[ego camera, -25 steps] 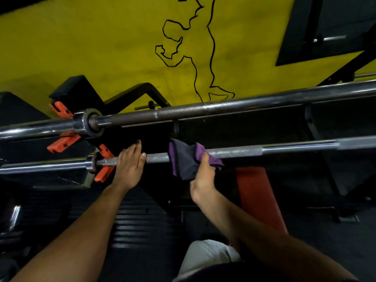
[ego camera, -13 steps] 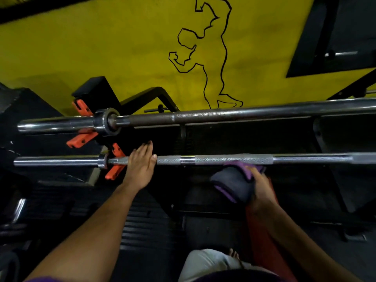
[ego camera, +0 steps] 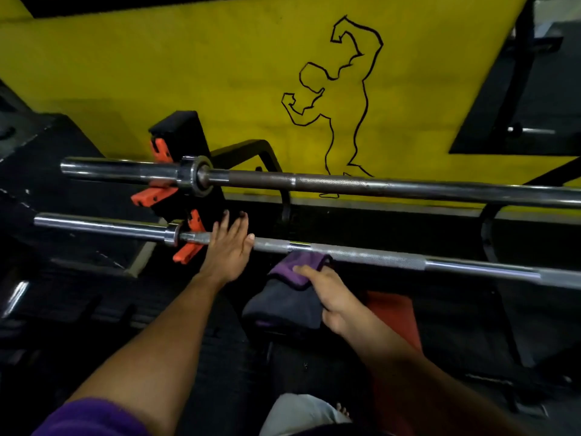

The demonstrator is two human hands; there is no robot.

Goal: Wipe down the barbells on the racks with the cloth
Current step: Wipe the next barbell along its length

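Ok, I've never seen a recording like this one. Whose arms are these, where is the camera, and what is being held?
There is no robot. A person wears a camera on the head, looking forward and down at their own arms. Two steel barbells lie across a rack before a yellow wall. The left hand rests flat, fingers straight, on the nearer barbell. The right hand grips a purple and grey cloth just under that bar. The farther barbell is untouched. Orange hooks carry the bars.
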